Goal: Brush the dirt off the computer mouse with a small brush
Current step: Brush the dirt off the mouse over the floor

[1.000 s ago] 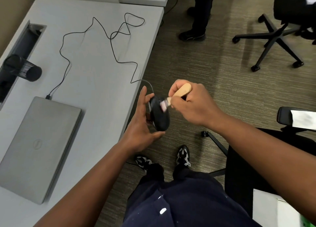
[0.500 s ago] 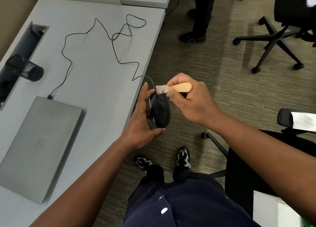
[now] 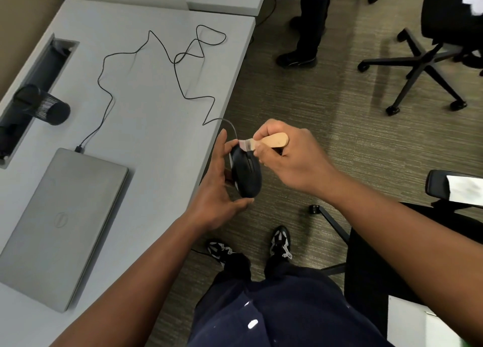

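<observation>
The person is holding a black computer mouse [image 3: 247, 174] in the air just off the edge of a grey desk [image 3: 146, 127], above the carpeted floor [image 3: 300, 106]. The left hand [image 3: 218, 187] is cupping the mouse from its left side, fingers stretched up along it and the thumb curling under its near end. The right hand [image 3: 290, 155] is closing around the wooden handle of a small brush [image 3: 264, 142], with thumb and fingers pinching it near the bristles. The pale bristles are touching the far end of the mouse, close to where its cable [image 3: 180, 80] is leaving it. The cable is lying in loose loops across the desk and is ending at a plug beside a closed grey laptop [image 3: 60, 223]. A dark mesh cup [image 3: 43, 104] is lying on its side near a slot in the desk. Another person's legs [image 3: 311, 19] are showing at the top, and an office chair base [image 3: 418, 67] is standing to the right.
</observation>
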Demonstrator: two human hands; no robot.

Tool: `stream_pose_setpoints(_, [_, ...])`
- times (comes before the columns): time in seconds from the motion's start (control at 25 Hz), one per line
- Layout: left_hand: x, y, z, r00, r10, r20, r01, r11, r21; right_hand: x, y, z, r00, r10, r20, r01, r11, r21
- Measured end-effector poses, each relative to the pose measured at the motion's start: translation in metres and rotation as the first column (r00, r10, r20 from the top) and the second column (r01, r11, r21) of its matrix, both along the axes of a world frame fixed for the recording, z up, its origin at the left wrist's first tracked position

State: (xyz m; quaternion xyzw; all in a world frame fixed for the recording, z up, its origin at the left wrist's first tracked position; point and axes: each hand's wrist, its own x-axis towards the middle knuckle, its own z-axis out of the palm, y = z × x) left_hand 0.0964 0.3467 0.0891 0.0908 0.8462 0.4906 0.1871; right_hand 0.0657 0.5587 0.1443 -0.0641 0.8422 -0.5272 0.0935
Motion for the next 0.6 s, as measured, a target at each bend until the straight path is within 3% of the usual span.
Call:
stream_pose_setpoints(0.16, [0.002,-0.002,-0.002,1.0,0.015,-0.008,-0.015,1.0,0.004,0.004,0.003,0.0,0.995,0.036,0.091,-0.039,0.999,0.027])
stream_pose_setpoints(0.36, [0.003,-0.001,-0.001,1.0,0.004,-0.005,-0.004,1.0,0.004,0.001,-0.003,-0.002,0.998,-0.053,-0.021,0.052,0.997,-0.05])
stream_pose_setpoints(0.6, [0.0,-0.008,-0.003,0.997,0.06,-0.042,-0.06,0.998,0.004,0.015,0.004,-0.003,0.991,0.089,0.102,-0.09,0.996,0.009])
